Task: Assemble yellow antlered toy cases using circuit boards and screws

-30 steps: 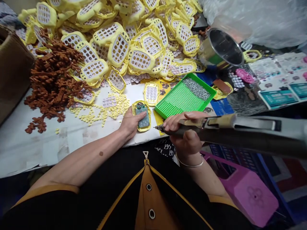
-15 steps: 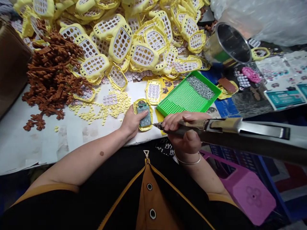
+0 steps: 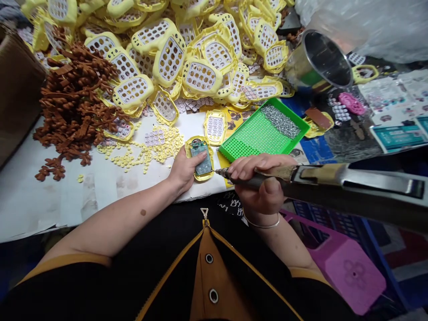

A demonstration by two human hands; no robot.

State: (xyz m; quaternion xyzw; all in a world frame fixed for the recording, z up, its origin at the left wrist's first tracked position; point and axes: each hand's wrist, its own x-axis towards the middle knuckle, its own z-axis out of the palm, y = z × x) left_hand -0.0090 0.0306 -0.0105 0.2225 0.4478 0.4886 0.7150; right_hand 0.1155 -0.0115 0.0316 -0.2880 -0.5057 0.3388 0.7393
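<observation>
My left hand [image 3: 185,167] grips a yellow toy phone shell [image 3: 203,177], its thumb pressed on the grey-green circuit board [image 3: 201,164] inside. Closed round a dark power screwdriver [image 3: 310,180] is my right hand [image 3: 261,180]. The screwdriver lies nearly level, and its thin bit reaches the lower right edge of the shell; whether a screw sits under the tip is too small to tell. Just behind the held shell lies another yellow shell [image 3: 216,127] with pale keys. A green tray [image 3: 240,145] with a heap of small silver screws [image 3: 282,121] stands beyond my right hand.
Yellow phone shells [image 3: 170,60] are piled along the back. Brown plastic parts [image 3: 73,102] heap up at the left, beside small yellow pieces [image 3: 163,145]. A metal pot [image 3: 321,60] stands at the back right. Below the table's right side is a pink stool [image 3: 354,272].
The screwdriver tip has come slightly left, closing the gap to the held shell's edge. My left hand keeps its grip. The whole view has shifted a little.
</observation>
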